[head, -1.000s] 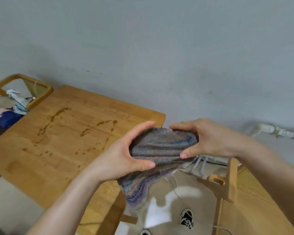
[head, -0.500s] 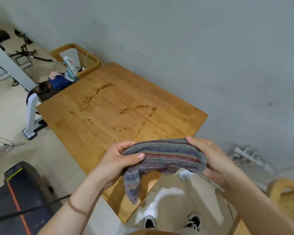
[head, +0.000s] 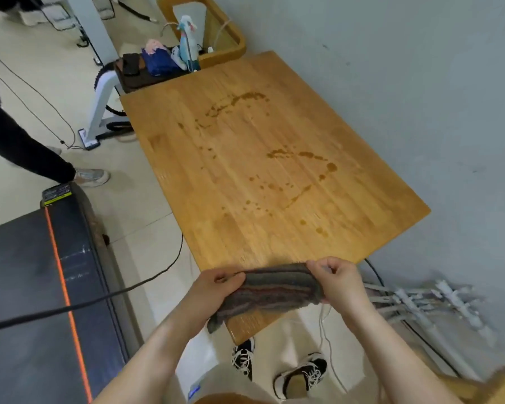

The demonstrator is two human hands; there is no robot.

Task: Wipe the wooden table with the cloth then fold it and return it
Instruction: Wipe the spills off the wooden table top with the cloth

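A striped grey, purple and red cloth is stretched between my two hands over the near edge of the wooden table. My left hand grips its left end, where a corner hangs down. My right hand pinches its right end with curled fingers. Brown liquid streaks and drops lie across the middle and far part of the tabletop. The cloth is held just above the wood, and I cannot tell whether it touches.
A grey wall runs along the table's right side. A wooden chair and a small stand with bags and a spray bottle sit past the far end. A black case and cable lie left. Another person's sleeve reaches in. White pipes lie right.
My view has swung down and left, so the whole table now shows. Both hands have lowered the cloth toward the table's near edge and drawn it out flatter between them.
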